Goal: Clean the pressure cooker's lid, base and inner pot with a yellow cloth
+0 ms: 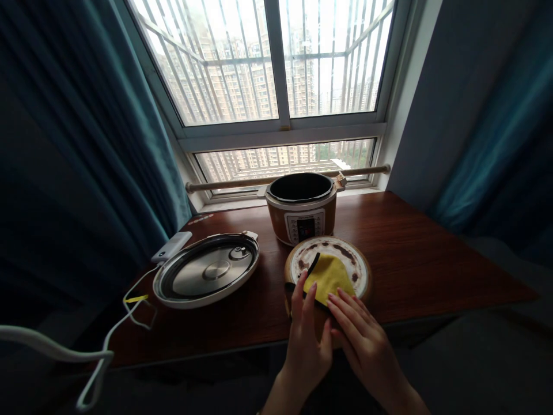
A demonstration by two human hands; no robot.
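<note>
A yellow cloth [330,278] with dark edging lies on a round object with a white, brown-stained top [320,245] and a brown side. My left hand [307,337] is at the cloth's left front edge, fingers stretched upward and apart, fingertips touching or very near the cloth. Over the cloth's right front corner, my right hand [362,334] rests with its fingers extended and close together. Its thumb is hard to make out. Just behind the round object stands an electric cooker [279,218] with a dark inner pot [301,187] and a front control panel.
The cooker's lid [207,276] lies at the left with its metal inside facing up. Beside it are a white power strip [171,248] and a white cable [113,334] hanging past the edge of the wooden table [410,259]. Behind runs a windowsill rail [242,183]; curtains [99,104] hang at the sides.
</note>
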